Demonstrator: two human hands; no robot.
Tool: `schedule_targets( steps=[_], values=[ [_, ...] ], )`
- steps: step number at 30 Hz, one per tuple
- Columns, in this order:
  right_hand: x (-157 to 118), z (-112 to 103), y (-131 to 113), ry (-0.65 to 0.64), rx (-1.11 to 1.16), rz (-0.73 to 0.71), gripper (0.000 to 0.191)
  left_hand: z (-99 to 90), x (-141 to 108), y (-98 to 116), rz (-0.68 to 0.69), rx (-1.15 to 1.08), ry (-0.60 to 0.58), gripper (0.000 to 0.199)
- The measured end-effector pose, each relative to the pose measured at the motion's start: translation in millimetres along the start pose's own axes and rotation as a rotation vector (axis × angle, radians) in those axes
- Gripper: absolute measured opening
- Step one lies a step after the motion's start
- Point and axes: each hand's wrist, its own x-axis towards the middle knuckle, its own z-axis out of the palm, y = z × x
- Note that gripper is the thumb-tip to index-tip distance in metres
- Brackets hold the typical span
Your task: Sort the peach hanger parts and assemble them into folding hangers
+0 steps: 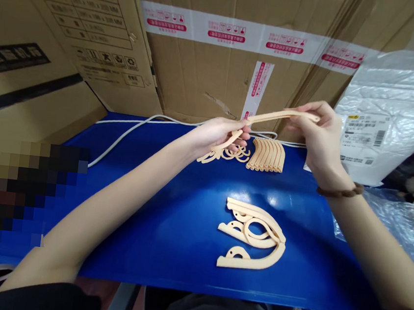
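A beige curved hanger arm [276,115] is held up above the back of the blue table, stretched between both hands. My left hand [221,133] is closed on its left end, and a second curved beige piece [226,142] shows at the same fingers; whether the two are joined I cannot tell. My right hand [322,130] pinches the right end. Behind and below the left hand lie loose beige hooks [242,155], partly covered by it. Beside them stands a neat row of hanger arms [267,155]. Nearer the front edge rest several folded beige hangers [272,260], partly overlapping.
Tall cardboard boxes [200,75] wall off the back and left of the blue table [167,249]. A white cable [119,148] runs along the rear. On the right stand a silvery mailing bag [367,108] and crumpled clear plastic wrap [392,219].
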Motion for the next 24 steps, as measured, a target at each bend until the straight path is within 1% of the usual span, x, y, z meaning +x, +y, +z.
schedule_targets(
  steps=[2, 4, 5, 7, 9, 11, 13, 14, 15, 16, 17, 18, 19, 20, 21, 24],
  values=[
    [-4, -1, -3, -0.064, -0.402, -0.187, 0.014, 3.1, -5, 4, 0.019, -0.048, 0.053, 0.027],
    [-9, 3, -4, -0.187, -0.777, -0.318, 0.023, 8.9, -9, 3, 0.001, -0.029, 0.052, 0.029],
    [-13, 6, -4, -0.261, -0.899, -0.352, 0.028, 12.9, -10, 0, -0.004, -0.010, 0.039, 0.029],
    [-19, 16, -1, -0.371, -1.007, -0.377, 0.032, 22.3, -10, -7, 0.014, 0.033, 0.036, 0.030],
    [-24, 24, 1, -0.403, -0.989, -0.342, 0.031, 31.2, -10, -19, 0.059, 0.108, 0.095, 0.032],
    [-25, 30, 3, -0.471, -0.821, -0.227, 0.029, 36.4, -11, -30, 0.148, 0.280, 0.214, 0.031],
    [-23, 32, 5, -0.612, -0.531, -0.013, 0.029, 34.5, -12, -38, 0.301, 0.563, 0.323, 0.024],
    [-21, 31, 7, -0.674, -0.382, 0.099, 0.028, 30.3, -12, -40, 0.375, 0.710, 0.364, 0.019],
    [-18, 29, 9, -0.707, -0.259, 0.190, 0.028, 23.7, -12, -40, 0.433, 0.828, 0.396, 0.019],
    [-14, 27, 13, -0.698, -0.175, 0.243, 0.029, 14.9, -10, -37, 0.464, 0.914, 0.420, 0.022],
    [-11, 24, 16, -0.652, -0.135, 0.254, 0.031, 4.3, -7, -34, 0.471, 0.941, 0.426, 0.029],
    [-7, 21, 20, -0.583, -0.134, 0.222, 0.035, -7.6, -3, -29, 0.470, 0.941, 0.395, 0.035],
    [-4, 17, 23, -0.502, -0.171, 0.166, 0.039, -20.2, 2, -25, 0.432, 0.946, 0.367, 0.037],
    [-2, 14, 26, -0.427, -0.237, 0.099, 0.041, -32.8, 8, -21, 0.337, 0.932, 0.365, 0.034],
    [0, 11, 28, -0.361, -0.327, 0.028, 0.040, -44.9, 14, -18, 0.244, 0.889, 0.426, 0.030],
    [0, 4, 32, -0.231, -0.637, -0.227, 0.029, -74.0, 27, -18, 0.146, 0.899, 0.499, 0.021]
  ],
)
